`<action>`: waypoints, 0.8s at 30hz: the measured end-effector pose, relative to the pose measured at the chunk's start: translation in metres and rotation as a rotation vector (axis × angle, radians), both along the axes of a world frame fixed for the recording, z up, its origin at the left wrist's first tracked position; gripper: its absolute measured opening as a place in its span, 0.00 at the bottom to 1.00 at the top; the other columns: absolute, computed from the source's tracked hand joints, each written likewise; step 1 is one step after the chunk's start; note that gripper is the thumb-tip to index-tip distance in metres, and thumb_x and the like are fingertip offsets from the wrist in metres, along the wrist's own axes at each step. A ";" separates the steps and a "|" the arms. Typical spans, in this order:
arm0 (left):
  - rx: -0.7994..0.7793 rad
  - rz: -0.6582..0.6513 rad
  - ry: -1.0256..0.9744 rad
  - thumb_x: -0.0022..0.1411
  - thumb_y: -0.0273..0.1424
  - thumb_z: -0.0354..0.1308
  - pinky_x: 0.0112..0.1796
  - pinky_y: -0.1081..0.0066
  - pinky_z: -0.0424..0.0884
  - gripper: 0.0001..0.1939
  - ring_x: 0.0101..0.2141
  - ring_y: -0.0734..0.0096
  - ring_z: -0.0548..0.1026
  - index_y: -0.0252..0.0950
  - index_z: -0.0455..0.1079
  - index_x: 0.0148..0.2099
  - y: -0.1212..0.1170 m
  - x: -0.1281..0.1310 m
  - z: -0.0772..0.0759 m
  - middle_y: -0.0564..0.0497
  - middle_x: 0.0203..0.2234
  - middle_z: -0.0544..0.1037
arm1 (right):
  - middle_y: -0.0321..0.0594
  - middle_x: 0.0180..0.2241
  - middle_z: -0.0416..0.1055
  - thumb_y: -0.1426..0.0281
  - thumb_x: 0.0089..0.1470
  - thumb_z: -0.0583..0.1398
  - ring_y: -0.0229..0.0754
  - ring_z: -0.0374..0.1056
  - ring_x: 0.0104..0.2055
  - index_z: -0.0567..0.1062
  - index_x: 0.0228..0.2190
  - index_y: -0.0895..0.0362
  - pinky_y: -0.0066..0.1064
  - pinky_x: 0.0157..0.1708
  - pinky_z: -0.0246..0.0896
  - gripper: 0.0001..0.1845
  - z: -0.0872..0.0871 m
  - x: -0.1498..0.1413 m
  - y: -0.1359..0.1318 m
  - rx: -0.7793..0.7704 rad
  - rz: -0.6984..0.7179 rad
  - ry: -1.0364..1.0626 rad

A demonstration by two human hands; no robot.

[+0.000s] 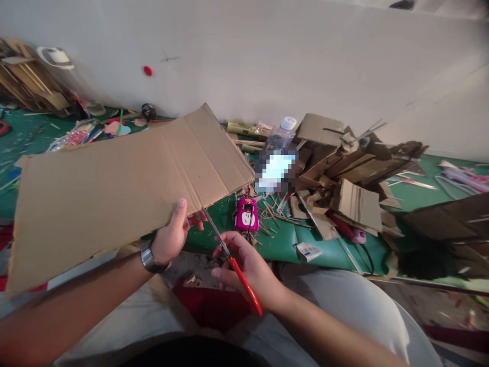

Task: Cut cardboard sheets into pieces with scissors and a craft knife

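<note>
1. Green table (286, 238). Running crosswise beyond the lap (336, 300), with near edge just past the knees.
2. Cardboard sheet (110, 188), one. Lying ahead of both hands and mostly to the left, partly over the table. Long axis left to right, right end slanting away from the body. Creased across the short way, near the right end.
3. Cardboard heap (357, 171). Piled on the right of the table, narrowing the room past the sheet's right end.
4. Right hand (250, 262). Loosely curled about a scissors handle, thumb apart from fingers. Placed just off the sheet's near edge.
5. Left hand (171, 237). Closed on the same near edge, thumb on top, fingers beneath. Nearer to the sheet of the two, in contact.
6. Red-handled scissors (241, 276). Tip at the near edge, beside the creases; blades almost in line with those creases, across the long axis. Spread of blades: cannot tell. Open room below, above the lap.
7. Capped bottle (281, 134). Standing beyond the sheet's right end.
8. Pink box (241, 220). Resting on the table, right of the scissors tip, apart from both hands.
</note>
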State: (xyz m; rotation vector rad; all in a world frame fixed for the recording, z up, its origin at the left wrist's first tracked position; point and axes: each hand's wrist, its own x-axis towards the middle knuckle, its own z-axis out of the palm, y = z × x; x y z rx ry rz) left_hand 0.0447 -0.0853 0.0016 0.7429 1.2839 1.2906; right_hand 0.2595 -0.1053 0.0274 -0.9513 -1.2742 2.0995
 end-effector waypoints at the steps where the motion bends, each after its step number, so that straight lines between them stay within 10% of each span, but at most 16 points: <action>1: -0.011 0.014 -0.008 0.62 0.69 0.51 0.41 0.65 0.74 0.40 0.29 0.63 0.79 0.35 0.78 0.29 0.000 0.000 0.000 0.44 0.25 0.82 | 0.32 0.44 0.70 0.64 0.49 0.77 0.30 0.72 0.27 0.67 0.50 0.52 0.26 0.27 0.71 0.34 0.001 -0.001 -0.001 -0.015 -0.003 0.001; 9: 0.091 0.136 -0.137 0.64 0.59 0.60 0.39 0.65 0.76 0.30 0.28 0.67 0.77 0.33 0.79 0.41 0.002 0.007 0.013 0.44 0.31 0.85 | 0.29 0.35 0.67 0.51 0.58 0.71 0.26 0.63 0.19 0.70 0.54 0.53 0.22 0.17 0.60 0.31 0.008 -0.003 -0.005 0.020 0.013 -0.036; 14: 0.116 0.100 -0.160 0.66 0.55 0.60 0.54 0.60 0.76 0.28 0.45 0.57 0.83 0.35 0.81 0.49 0.002 0.010 0.011 0.42 0.45 0.86 | 0.33 0.38 0.69 0.50 0.58 0.70 0.27 0.61 0.22 0.71 0.53 0.55 0.22 0.17 0.60 0.30 0.006 -0.004 -0.007 0.078 0.018 -0.052; 24: -0.020 -0.005 -0.079 0.61 0.64 0.59 0.52 0.56 0.79 0.33 0.41 0.51 0.83 0.36 0.82 0.36 -0.006 0.008 0.002 0.42 0.32 0.85 | 0.29 0.23 0.68 0.43 0.62 0.64 0.34 0.67 0.22 0.70 0.45 0.57 0.25 0.22 0.56 0.30 0.006 -0.005 -0.007 0.073 0.078 -0.070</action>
